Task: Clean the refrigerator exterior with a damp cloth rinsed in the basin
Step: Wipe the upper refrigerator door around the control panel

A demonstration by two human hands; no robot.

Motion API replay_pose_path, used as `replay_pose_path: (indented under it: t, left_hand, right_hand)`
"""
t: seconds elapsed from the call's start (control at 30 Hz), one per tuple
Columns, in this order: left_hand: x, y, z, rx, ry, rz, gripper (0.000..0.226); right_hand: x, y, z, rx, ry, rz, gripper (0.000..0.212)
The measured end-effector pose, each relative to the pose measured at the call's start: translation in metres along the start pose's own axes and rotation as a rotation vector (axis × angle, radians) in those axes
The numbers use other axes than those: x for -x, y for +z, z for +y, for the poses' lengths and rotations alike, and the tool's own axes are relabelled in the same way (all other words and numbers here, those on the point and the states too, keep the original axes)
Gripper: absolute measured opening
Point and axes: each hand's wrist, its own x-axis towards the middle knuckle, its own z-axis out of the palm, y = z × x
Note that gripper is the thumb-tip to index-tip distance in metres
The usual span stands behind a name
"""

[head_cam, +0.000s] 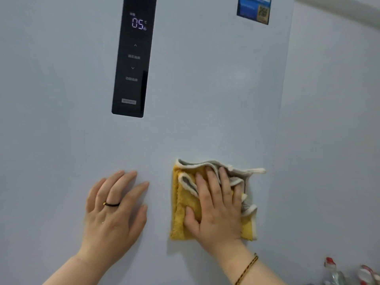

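Pressing cloth (182, 210) near right edge of refrigerator (205, 99)

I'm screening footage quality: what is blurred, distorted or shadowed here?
Head view: soft even light; wide-angle lens bows the right edge of the refrigerator door; faint shadow under the yellow cloth; control panel labels and bottom-right bottles are blurred.

Couple of blurry clear bottles (333, 274) with red tops, down and right of the right hand (218, 210). Plain pale wall (333, 120) above them.
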Motion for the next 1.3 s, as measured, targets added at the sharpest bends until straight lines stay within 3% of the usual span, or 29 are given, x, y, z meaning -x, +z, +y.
replay_pose_path:
  t: [0.1, 0.23, 0.3, 0.37, 0.53, 0.63, 0.73, 0.9, 0.97, 1.03, 1.17, 1.23, 1.3]
  left_hand:
    - [0.002, -0.004, -0.007, 0.036, 0.032, -0.031, 0.033]
    - [0.008, -0.015, -0.017, 0.120, 0.038, -0.034, 0.030]
    - [0.014, -0.027, -0.026, 0.095, -0.028, -0.033, 0.031]
    - [0.023, -0.041, -0.039, 0.050, -0.102, -0.057, 0.034]
    - [0.028, -0.079, -0.090, -0.069, -0.278, -0.075, 0.039]
    - [0.028, -0.098, -0.123, -0.045, -0.449, -0.033, 0.047]
    - [0.037, -0.119, -0.152, 0.070, -0.646, -0.040, 0.061]
    - [0.059, -0.142, -0.195, 0.248, -0.788, -0.147, 0.070]
    - [0.062, -0.148, -0.202, 0.352, -0.818, -0.184, 0.056]
    - [0.064, -0.152, -0.203, 0.447, -0.843, -0.216, 0.041]
    - [0.063, -0.159, -0.211, 0.571, -0.878, -0.213, 0.038]
    - [0.061, -0.160, -0.216, 0.619, -0.916, -0.194, 0.038]
    - [0.060, -0.160, -0.218, 0.660, -0.936, -0.171, 0.040]
  right_hand:
    - [-0.043, 0.000, 0.009, -0.005, -0.051, 0.050, 0.059]
    - [-0.107, 0.004, -0.008, -0.073, 0.286, 0.131, 0.055]
    - [-0.110, 0.006, -0.026, -0.088, 0.322, 0.152, 0.056]
    - [-0.089, 0.009, -0.049, -0.096, 0.224, 0.133, 0.058]
    - [-0.030, 0.015, -0.104, -0.143, -0.234, 0.016, 0.058]
    - [-0.056, 0.015, -0.109, -0.102, -0.302, 0.054, 0.047]
    - [-0.105, 0.017, -0.130, -0.124, -0.161, 0.117, 0.050]
    - [-0.133, 0.019, -0.192, -0.151, 0.165, 0.103, 0.056]
    - [-0.110, 0.021, -0.226, -0.126, 0.064, 0.056, 0.060]
    - [-0.076, 0.023, -0.258, -0.095, -0.175, -0.034, 0.062]
    - [-0.060, 0.028, -0.270, -0.050, -0.573, -0.092, 0.057]
    - [-0.091, 0.031, -0.260, -0.056, -0.640, -0.029, 0.055]
    - [-0.136, 0.029, -0.250, -0.047, -0.531, 0.029, 0.054]
